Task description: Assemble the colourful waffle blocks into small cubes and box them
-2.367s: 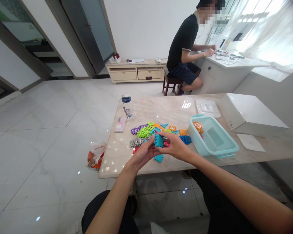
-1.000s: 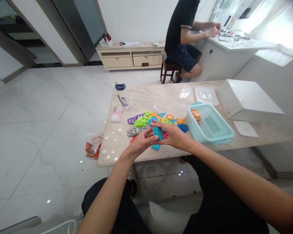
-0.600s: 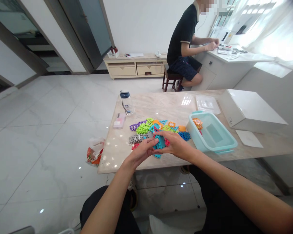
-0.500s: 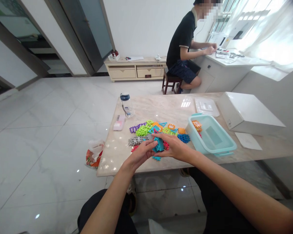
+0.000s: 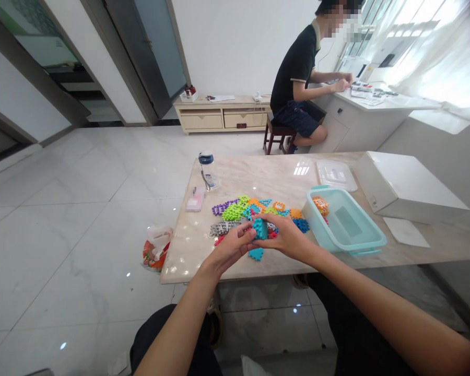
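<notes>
The teal block piece (image 5: 259, 228) looked taller and stood more upright between the two hands earlier; now it sits lower and more compact, pressed between the left hand (image 5: 231, 248) and right hand (image 5: 285, 237). Both hands have closed in on it. A flat teal tile (image 5: 255, 254) shows on the bench (image 5: 188, 256) just below them, more exposed than half a second ago.

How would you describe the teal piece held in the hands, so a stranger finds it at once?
Start at the marble table, then go to the pile of colourful toothed pieces near its front edge. Just in front of the pile, the left hand and right hand pinch a teal piece; it alone is lifted, not lying flat.
</notes>
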`<state>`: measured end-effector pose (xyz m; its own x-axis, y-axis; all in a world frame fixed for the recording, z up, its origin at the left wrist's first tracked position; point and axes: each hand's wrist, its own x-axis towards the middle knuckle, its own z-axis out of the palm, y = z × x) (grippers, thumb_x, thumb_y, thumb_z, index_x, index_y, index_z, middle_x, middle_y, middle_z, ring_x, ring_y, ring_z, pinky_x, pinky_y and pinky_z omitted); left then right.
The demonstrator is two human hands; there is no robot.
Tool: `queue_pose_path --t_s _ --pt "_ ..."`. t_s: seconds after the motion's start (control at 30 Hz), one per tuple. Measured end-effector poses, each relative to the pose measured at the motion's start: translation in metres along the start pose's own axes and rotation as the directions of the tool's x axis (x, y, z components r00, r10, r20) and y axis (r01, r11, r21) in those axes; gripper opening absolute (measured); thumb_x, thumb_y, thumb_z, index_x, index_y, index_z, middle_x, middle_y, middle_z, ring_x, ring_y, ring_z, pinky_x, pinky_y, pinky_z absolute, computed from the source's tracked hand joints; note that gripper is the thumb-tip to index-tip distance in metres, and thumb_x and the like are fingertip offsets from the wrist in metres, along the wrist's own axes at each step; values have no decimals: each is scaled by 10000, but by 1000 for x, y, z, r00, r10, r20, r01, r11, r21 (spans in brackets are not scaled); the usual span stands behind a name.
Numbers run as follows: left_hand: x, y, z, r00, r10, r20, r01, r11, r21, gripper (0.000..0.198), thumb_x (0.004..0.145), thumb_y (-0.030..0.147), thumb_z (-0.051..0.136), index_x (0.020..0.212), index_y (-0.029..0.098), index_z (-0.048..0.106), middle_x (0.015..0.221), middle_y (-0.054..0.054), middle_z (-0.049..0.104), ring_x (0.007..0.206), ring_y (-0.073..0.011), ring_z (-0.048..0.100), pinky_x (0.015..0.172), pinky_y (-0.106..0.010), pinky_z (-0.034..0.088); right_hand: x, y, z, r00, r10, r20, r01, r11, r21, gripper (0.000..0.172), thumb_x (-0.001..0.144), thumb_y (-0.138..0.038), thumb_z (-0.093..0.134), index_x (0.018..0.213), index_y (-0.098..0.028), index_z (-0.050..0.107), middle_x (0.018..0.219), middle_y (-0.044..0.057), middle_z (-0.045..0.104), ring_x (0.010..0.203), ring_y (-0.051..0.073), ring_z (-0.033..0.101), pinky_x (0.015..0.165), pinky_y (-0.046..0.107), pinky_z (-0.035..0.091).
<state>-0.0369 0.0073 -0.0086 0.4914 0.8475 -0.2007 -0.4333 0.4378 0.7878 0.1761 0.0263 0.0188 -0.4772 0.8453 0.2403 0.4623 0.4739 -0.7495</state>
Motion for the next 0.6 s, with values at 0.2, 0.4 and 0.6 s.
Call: queue_pose_path --t_s 0.2,0.4,0.6 --pt "0 -1 2 1000 -11 6 11 1000 8 447 821 518 931 977 126 781 932 -73 725 845 -162 682 875 -305 559 -1 4 6 1000 -15 19 15 1000 -8 652 821 -500 927 1376 -240 705 1326 100 755 1219 294 737 1064 408 589" --pt "0 -2 3 998 -64 -14 65 997 45 521 823 561 913 1051 112 779 952 -104 743 882 -198 712 835 -312 583 -4 5 8 986 -142 90 144 989 -21 678 889 -456 883 1487 -259 633 1424 118 708 1314 281 699 1168 437 552" --pt "0 -7 -3 998 -56 36 55 998 35 509 801 497 952 1097 121 780 1083 -139 765 975 -218 734 895 -312 578 -4 -2 0 954 -260 147 268 962 -40 688 905 -272 848 1544 -297 594 1460 106 689 1392 284 652 1188 458 545"
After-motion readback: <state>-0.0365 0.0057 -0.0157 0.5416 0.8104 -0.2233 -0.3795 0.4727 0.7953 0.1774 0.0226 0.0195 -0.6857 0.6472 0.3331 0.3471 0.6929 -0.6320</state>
